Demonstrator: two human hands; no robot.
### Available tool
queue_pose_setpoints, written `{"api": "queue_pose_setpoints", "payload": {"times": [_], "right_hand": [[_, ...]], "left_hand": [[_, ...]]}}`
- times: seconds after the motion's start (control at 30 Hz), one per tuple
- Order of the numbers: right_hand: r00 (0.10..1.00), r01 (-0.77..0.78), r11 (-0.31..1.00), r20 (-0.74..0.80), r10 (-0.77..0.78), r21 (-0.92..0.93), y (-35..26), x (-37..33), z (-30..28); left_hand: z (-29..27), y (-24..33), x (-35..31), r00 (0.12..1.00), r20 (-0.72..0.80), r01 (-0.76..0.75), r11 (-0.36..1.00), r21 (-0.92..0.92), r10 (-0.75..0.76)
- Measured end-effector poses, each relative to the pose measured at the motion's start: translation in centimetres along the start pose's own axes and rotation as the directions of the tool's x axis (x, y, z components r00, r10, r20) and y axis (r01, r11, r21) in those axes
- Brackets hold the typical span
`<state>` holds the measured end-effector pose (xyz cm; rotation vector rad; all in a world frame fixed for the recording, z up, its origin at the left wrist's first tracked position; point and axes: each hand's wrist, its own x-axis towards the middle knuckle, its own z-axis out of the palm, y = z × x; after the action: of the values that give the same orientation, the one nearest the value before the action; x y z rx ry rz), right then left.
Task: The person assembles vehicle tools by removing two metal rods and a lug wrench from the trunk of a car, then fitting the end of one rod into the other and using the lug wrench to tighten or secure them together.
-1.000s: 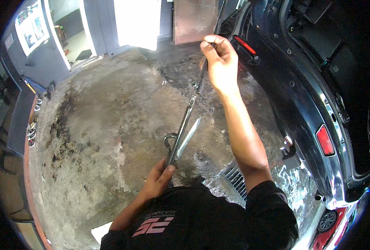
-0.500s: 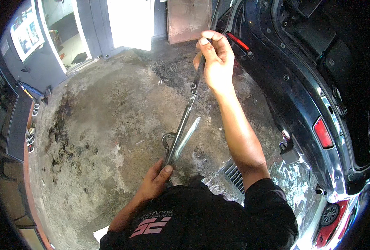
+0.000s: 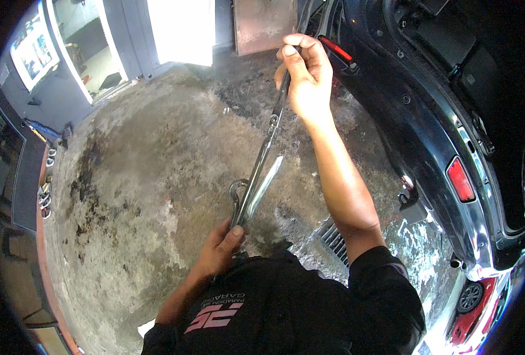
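Note:
A long, dark, jointed metal rod (image 3: 259,164) slants up and away from me between my hands. My left hand (image 3: 220,244) is closed round its lower end, thumb on top. Out of that same fist come a curved metal hook (image 3: 234,190), left of the rod, and a flat, pale, pointed metal bar (image 3: 267,182) to its right; their lower ends are hidden. My right hand (image 3: 307,74) is closed on the rod's upper end, thumb against the fingers. A pivot shows partway along the rod, and its two sections lie almost in line.
At the right stands a dark car (image 3: 392,127) with its rear open and a red reflector (image 3: 460,179). A floor grate (image 3: 333,241) lies beside my right arm. Shoes (image 3: 46,201) line the left wall. Beyond are a bright doorway (image 3: 181,29) and a brown panel (image 3: 265,26).
Both hands and the rod sit slightly higher in the view, while the scene has shifted a little. My grip on the rod looks the same.

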<state>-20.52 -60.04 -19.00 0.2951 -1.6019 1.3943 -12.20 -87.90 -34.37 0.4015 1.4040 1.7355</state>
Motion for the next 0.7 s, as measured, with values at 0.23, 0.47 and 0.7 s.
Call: {"api": "queue_pose_setpoints", "payload": {"times": [0.23, 0.47, 0.7], "right_hand": [[0.998, 0.003, 1.000, -0.066, -0.001, 0.029, 0.4, -0.6, 1.1], [0.992, 0.009, 1.000, -0.122, -0.010, -0.012, 1.1, -1.1, 1.1], [0.993, -0.120, 0.990, 0.009, 0.120, 0.071, -0.3, -2.0, 1.1]], "left_hand": [[0.0, 0.6, 0.1, 0.995, -0.070, -0.059, 0.992, 0.110, 0.067], [0.0, 0.5, 0.5, 0.992, -0.067, -0.094, 0.985, 0.142, 0.104], [0.2, 0.2, 0.9, 0.987, -0.041, -0.148, 0.976, 0.162, 0.157]]}}
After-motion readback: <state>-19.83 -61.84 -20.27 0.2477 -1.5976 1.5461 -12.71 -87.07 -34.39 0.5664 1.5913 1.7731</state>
